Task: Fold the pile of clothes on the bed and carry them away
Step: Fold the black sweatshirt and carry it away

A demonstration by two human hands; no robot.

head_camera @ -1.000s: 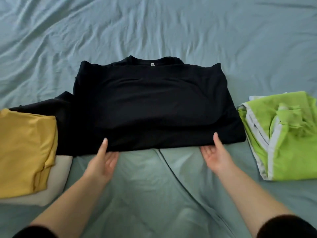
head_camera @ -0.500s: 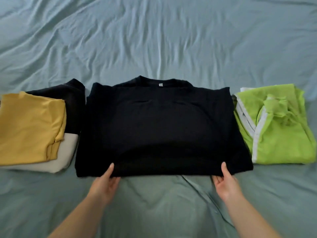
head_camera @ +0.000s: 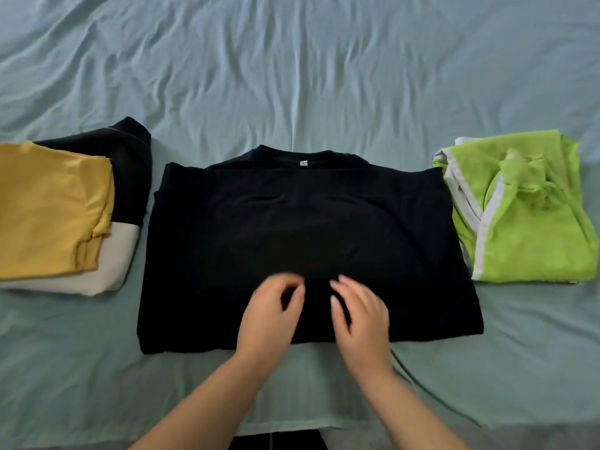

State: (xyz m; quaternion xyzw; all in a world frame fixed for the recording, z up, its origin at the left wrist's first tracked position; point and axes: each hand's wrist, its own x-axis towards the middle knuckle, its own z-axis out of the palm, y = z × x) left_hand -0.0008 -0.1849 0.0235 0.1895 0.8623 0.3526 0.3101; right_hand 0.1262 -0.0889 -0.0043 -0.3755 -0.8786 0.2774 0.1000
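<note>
the black shirt [head_camera: 308, 228] lay folded on the bed [head_camera: 292, 76]. the left hand [head_camera: 269, 316] and right hand [head_camera: 360, 319] were over its near edge, fingers curled and blurred; any hold couldn't be told.

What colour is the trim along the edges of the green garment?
White trim on the lime-green garment; the head view shows it.

Folded black shirt [head_camera: 308, 228], flat, centred
</note>
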